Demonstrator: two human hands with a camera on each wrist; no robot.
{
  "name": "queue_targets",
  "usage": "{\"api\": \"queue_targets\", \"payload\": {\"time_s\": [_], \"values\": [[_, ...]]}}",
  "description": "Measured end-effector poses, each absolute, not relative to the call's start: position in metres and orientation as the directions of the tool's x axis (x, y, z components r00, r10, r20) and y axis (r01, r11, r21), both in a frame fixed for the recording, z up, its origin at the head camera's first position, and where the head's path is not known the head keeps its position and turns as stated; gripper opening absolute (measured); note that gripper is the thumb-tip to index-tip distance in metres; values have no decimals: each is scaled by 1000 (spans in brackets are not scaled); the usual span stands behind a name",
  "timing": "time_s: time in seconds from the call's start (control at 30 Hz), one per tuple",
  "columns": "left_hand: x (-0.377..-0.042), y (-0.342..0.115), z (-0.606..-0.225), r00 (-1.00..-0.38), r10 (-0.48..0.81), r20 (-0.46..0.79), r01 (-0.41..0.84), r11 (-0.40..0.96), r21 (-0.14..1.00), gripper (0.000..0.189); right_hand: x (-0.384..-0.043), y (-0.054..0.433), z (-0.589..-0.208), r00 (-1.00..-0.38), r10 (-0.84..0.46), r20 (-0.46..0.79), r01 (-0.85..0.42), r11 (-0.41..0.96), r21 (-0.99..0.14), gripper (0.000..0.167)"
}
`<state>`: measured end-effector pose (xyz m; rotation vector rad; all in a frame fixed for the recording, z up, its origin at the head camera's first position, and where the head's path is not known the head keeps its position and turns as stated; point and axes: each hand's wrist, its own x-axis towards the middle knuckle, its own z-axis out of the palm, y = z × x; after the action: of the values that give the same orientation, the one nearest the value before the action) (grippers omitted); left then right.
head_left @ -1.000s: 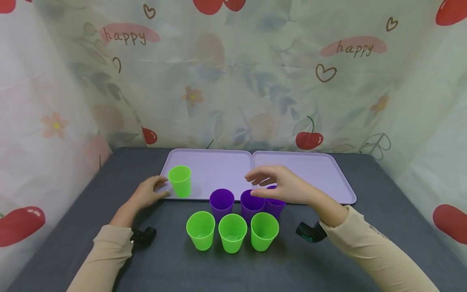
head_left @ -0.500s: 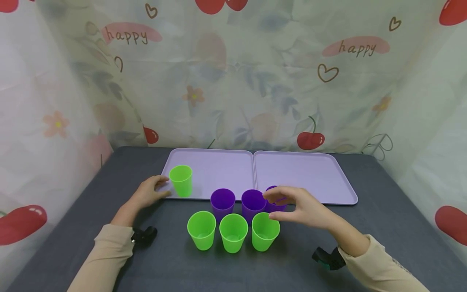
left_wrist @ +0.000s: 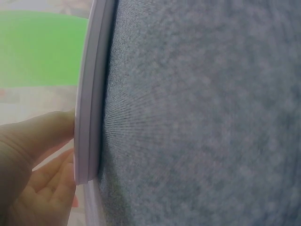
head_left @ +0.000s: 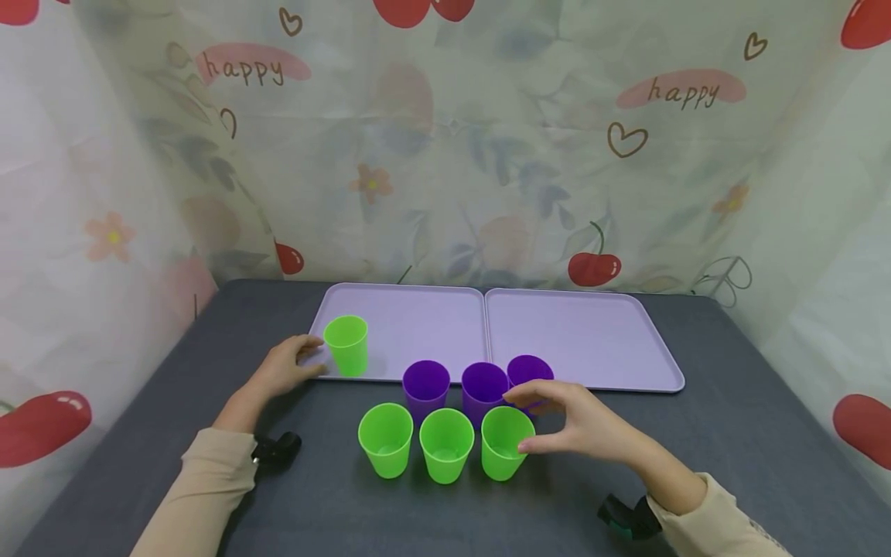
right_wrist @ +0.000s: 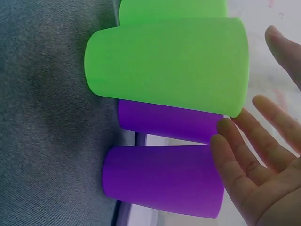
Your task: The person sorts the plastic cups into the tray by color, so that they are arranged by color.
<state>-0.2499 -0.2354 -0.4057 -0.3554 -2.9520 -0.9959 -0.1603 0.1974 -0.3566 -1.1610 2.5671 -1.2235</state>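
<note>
My left hand [head_left: 284,368] rests at the near-left corner of the left lilac tray [head_left: 425,317], fingers relaxed, beside a green cup [head_left: 348,352] standing on it. In the left wrist view, thumb and fingertips lie right at the tray's rim [left_wrist: 89,103]. My right hand [head_left: 581,418] hovers at the rightmost green cup [head_left: 500,458] of a front row of three, thumb and fingers spread apart. Its thumb overlaps that cup's rim in the head view. In the right wrist view, the fingertips are near the rims of this green cup [right_wrist: 169,66] and a purple cup [right_wrist: 162,179].
Two more green cups, left [head_left: 385,460] and middle [head_left: 445,464], complete the front row. Behind stand three purple cups, left [head_left: 426,387], middle [head_left: 482,391] and right [head_left: 530,370]. The right lilac tray [head_left: 578,336] adjoins the left one. A printed curtain [head_left: 452,155] hangs behind the dark table [head_left: 390,522].
My right hand has come back toward me and to the right, from over the purple cups to the rightmost green cup. The left hand has stayed in place.
</note>
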Motion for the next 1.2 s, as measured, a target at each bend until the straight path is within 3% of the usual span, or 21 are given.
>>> {"api": "queue_targets", "payload": {"time_s": [0.53,1.2], "values": [[-252,-238,-410,-974,208,84,217,772,597,45,-157,195,-363,-715,-658,237,-611,422,-670,59],[-250,-237,-408,-972,216,90,227,770,596,44,-154,196,-359,-717,-648,257,-629,442,-640,55]]}}
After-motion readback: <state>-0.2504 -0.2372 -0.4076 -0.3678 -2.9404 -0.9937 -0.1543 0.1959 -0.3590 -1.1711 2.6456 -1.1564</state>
